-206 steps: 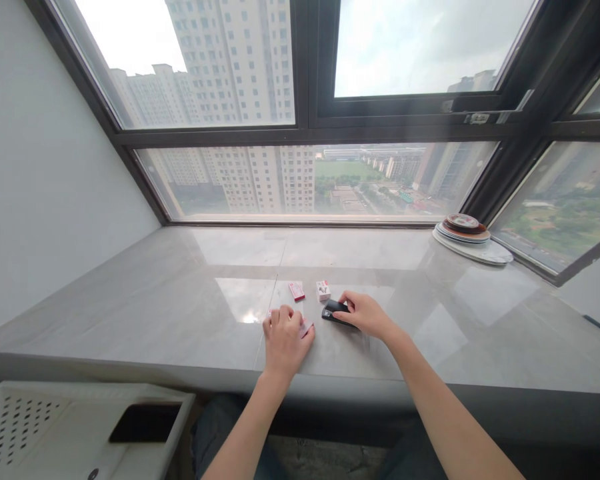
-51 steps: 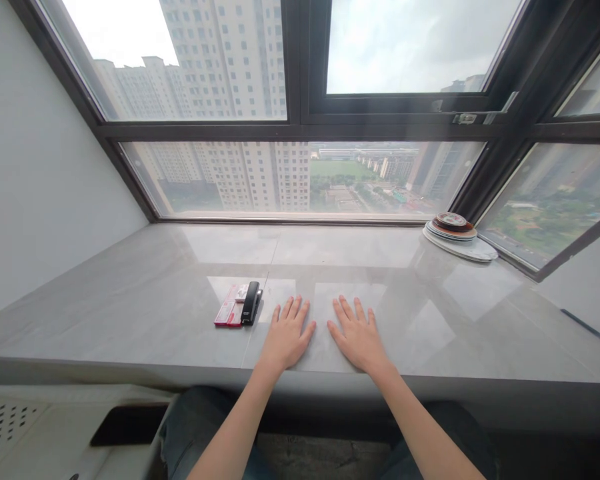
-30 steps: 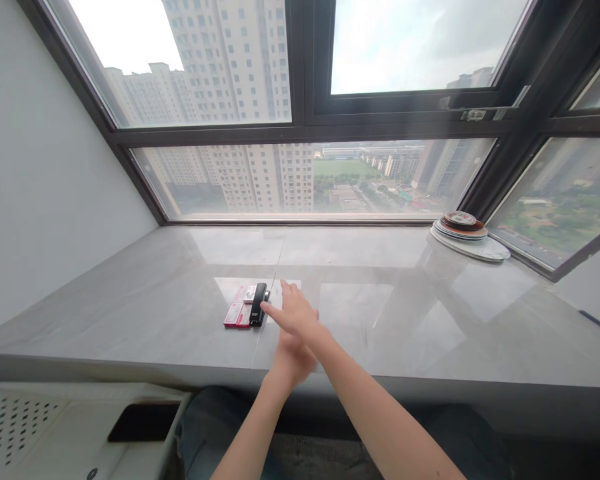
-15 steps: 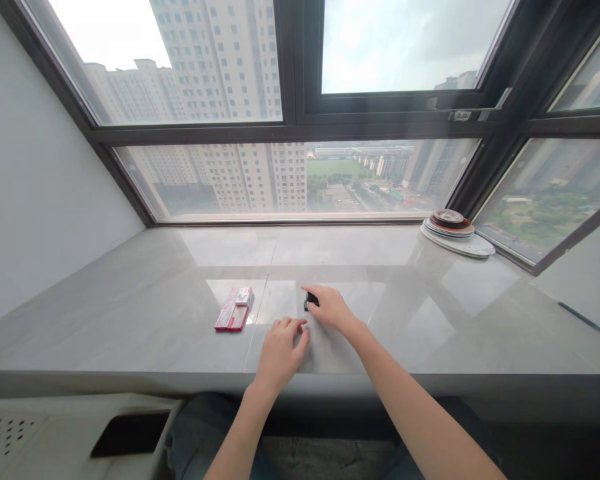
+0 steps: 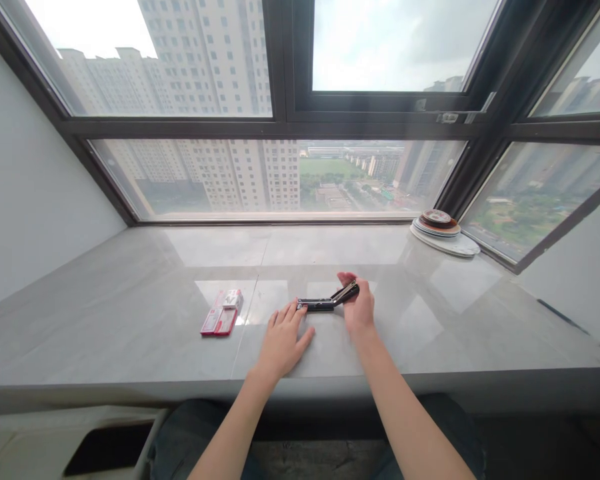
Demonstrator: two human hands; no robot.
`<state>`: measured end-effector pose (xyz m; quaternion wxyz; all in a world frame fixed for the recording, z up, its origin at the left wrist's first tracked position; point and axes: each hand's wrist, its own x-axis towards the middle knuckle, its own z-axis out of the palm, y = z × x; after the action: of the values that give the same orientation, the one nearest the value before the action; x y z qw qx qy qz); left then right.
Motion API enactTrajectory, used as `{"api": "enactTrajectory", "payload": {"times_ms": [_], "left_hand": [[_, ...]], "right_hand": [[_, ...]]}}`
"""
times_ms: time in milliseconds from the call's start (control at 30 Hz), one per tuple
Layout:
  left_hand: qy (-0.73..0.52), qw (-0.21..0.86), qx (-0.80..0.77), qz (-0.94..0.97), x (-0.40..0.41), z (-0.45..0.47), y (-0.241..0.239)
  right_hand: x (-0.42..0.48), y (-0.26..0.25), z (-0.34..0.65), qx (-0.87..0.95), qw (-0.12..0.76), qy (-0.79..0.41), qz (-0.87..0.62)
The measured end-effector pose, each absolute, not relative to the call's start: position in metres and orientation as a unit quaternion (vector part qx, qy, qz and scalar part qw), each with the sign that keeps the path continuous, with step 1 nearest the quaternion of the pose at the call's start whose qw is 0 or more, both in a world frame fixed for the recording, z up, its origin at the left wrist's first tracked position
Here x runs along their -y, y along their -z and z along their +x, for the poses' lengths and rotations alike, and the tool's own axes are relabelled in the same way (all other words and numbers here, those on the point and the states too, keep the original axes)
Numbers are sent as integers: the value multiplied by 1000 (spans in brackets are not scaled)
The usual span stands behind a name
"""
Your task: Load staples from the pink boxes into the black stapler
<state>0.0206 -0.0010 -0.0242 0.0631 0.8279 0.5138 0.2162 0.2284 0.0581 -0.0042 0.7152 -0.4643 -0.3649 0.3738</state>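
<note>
A black stapler [image 5: 320, 305] lies on the grey stone sill, unfolded wide, its upper arm tilted up to the right. My right hand [image 5: 359, 308] is closed around that raised arm. At the stapler's left end, my left hand [image 5: 283, 340] rests with fingers stretched out and apart, the fingertips touching the base. To the left lie flat red-and-white packs [image 5: 219, 321], with a small white box [image 5: 233, 299] on top of them.
A stack of plates [image 5: 443, 230] stands at the back right against the window frame. Near the right wall lies a thin dark strip [image 5: 563, 316]. The sill's front edge [image 5: 330, 377] runs just before my knees. A pale container [image 5: 35, 440] stands below at left.
The stapler has come into fuller view and is now opened out. My right hand has moved right, holding its raised arm. My left hand's fingers have spread and reached the stapler's end.
</note>
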Motion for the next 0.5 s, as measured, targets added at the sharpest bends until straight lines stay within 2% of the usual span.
{"api": "enactTrajectory", "payload": {"times_ms": [167, 333, 500], "left_hand": [[-239, 57, -519, 819, 1, 11, 18], [-296, -67, -675, 672, 17, -48, 15], [-251, -55, -689, 678, 32, -94, 23]], "right_hand": [[-36, 29, 269, 345, 662, -477, -464], [25, 34, 290, 300, 668, -507, -455], [68, 25, 280, 394, 543, -517, -532]]}}
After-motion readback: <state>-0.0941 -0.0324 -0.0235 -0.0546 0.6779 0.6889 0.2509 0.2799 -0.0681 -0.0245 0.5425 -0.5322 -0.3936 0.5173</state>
